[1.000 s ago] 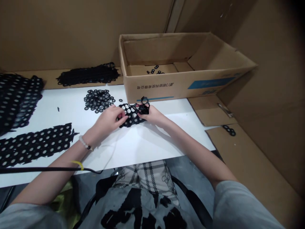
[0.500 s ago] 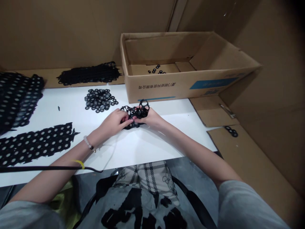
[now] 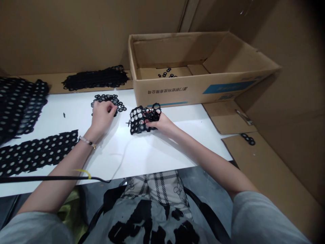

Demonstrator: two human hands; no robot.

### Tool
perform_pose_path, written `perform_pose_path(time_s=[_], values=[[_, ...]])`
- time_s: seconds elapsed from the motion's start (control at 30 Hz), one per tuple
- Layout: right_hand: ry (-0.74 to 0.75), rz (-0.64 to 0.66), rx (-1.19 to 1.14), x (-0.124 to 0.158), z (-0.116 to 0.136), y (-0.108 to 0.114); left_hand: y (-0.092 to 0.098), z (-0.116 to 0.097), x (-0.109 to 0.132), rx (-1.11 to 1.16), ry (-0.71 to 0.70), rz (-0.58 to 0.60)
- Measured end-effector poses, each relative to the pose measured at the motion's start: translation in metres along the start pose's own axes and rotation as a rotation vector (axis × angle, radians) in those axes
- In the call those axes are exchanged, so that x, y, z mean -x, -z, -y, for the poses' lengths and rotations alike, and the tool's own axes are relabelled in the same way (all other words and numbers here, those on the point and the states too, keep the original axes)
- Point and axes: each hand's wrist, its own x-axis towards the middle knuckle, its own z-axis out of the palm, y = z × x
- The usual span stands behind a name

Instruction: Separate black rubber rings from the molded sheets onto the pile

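A perforated black rubber sheet (image 3: 138,120) is being gripped by the right hand (image 3: 158,123) near the far edge of the white worktop (image 3: 152,152); the left hand (image 3: 103,115), well apart, is being rested on a heap of black rubber rings (image 3: 118,103).

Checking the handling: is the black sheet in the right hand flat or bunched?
Partly bunched: the black sheet spreads at its left, crumpled by the right hand.

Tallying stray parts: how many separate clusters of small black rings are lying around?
3 clusters: small black rings on the white table beneath the left hand, more rings inside the cardboard box, more rings on the cardboard sheet at right. Others may be hidden by the box walls.
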Motion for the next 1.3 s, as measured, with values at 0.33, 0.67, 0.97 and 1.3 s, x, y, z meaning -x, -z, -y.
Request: perform_pose_path(time_s=[0.33, 0.67, 0.97, 1.3], values=[[0.021, 0.086, -0.107, 0.001, -0.002, -0.001, 0.002, -0.037, 0.024, 0.089, -0.392, 0.119], [-0.006, 0.233, -0.165, 0.008, 0.000, -0.007, -0.007, -0.051, 0.038, 0.179, -0.466, 0.457], [-0.054, 0.200, -0.181, 0.009, 0.001, -0.010, -0.002, -0.051, 0.034, 0.267, -0.427, 0.433], [-0.079, 0.073, -0.355, 0.013, 0.012, -0.009, 0.003, -0.013, 0.007, 0.137, 0.101, -0.119]])
